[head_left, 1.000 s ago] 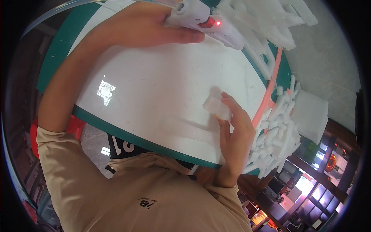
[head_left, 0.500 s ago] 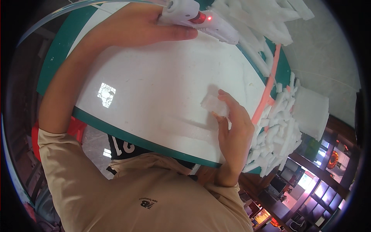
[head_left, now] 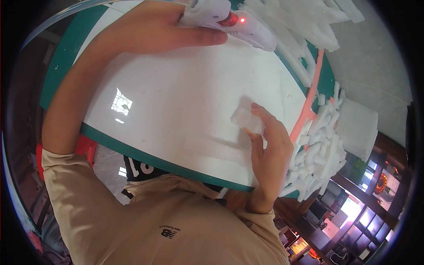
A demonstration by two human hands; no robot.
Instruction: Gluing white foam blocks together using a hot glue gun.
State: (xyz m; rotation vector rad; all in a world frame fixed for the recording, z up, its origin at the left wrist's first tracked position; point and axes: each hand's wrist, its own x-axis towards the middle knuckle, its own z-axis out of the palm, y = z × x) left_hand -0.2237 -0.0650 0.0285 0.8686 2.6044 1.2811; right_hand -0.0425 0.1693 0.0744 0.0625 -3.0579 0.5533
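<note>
At the top of the head view my left hand is wrapped round a white glue gun. A red light glows on its body, and a clear, curved rod runs to its rear end. The gun's grip is partly hidden by my hand and the picture's edge. Lower right, my right hand pinches a small white foam block between thumb and fingers, low over the white board. The block and the gun are well apart.
Long white foam strips lie at the far right. A heap of short foam pieces is right of my right hand, beside a pink strip and a white foam roll. The green table edge curves before me.
Both hands keep nearly the same places and grips. The whole view has shifted very slightly; the glue gun and foam block sit a little further right in the picture.
</note>
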